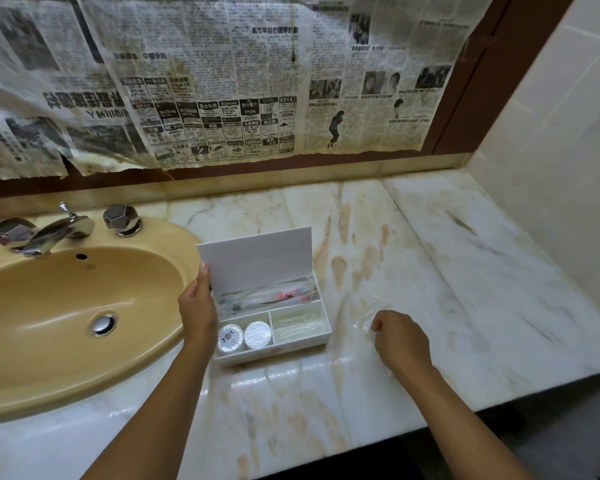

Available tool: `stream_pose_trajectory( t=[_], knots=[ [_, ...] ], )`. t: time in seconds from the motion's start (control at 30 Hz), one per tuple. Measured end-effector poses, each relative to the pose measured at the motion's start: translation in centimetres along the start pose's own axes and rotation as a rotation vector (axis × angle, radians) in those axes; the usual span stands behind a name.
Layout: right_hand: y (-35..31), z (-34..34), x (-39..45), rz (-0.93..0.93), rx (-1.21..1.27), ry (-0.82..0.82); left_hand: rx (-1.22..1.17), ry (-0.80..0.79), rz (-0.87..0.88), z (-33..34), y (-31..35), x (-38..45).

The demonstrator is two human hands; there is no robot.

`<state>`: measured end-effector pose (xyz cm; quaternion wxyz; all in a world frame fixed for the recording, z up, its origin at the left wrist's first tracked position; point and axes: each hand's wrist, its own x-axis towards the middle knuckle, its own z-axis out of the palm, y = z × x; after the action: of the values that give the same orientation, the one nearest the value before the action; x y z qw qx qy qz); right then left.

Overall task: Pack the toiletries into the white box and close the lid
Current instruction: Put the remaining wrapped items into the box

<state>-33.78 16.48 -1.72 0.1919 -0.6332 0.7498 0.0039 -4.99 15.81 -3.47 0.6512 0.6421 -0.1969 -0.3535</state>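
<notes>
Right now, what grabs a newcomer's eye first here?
The open white box at the centre of the marble counter, its lid held up by the left hand. Then the yellowish sink at left, and the old newspaper covering the wall behind. The right hand pinches a clear packet beside the box.

Marble counter (465,271) lies bare at three o'clock of the white box (302,337), save a clear wrapper (369,313) under the right hand (400,341). Nine o'clock is tight: left hand (198,310), then sink (66,306). Upright lid (257,261) blocks twelve o'clock.
</notes>
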Motion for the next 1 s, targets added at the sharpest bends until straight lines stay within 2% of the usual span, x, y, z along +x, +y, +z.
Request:
stream_pose_trajectory(
  t=[0.23, 0.43, 0.53, 0.67, 0.8, 1.0],
  knots=[
    [-1.4, -1.4, 0.0, -0.086, 0.015, 0.112, -0.004, 0.005, 0.001, 0.0, 0.1, -0.1],
    [-4.4, -3.2, -0.9, -0.277, 0.235, 0.196, -0.006, 0.017, 0.009, 0.0, -0.1, 0.1],
    [-6.8, -3.7, -1.9, -0.401, 0.388, 0.143, -0.002, 0.006, 0.004, -0.1, -0.2, 0.2],
    [-9.5, -2.8, -2.2, -0.443, 0.472, 0.013, -0.014, -0.007, -0.005, -0.4, -0.4, 0.4],
    [-10.6, -1.5, -1.5, -0.457, 0.395, -0.024, -0.007, 0.008, 0.006, -0.1, -0.1, 0.0],
    [-11.0, 1.1, -0.4, -0.506, 0.055, -0.050, -0.018, 0.003, -0.004, -0.1, -0.2, 0.2]
  ],
)
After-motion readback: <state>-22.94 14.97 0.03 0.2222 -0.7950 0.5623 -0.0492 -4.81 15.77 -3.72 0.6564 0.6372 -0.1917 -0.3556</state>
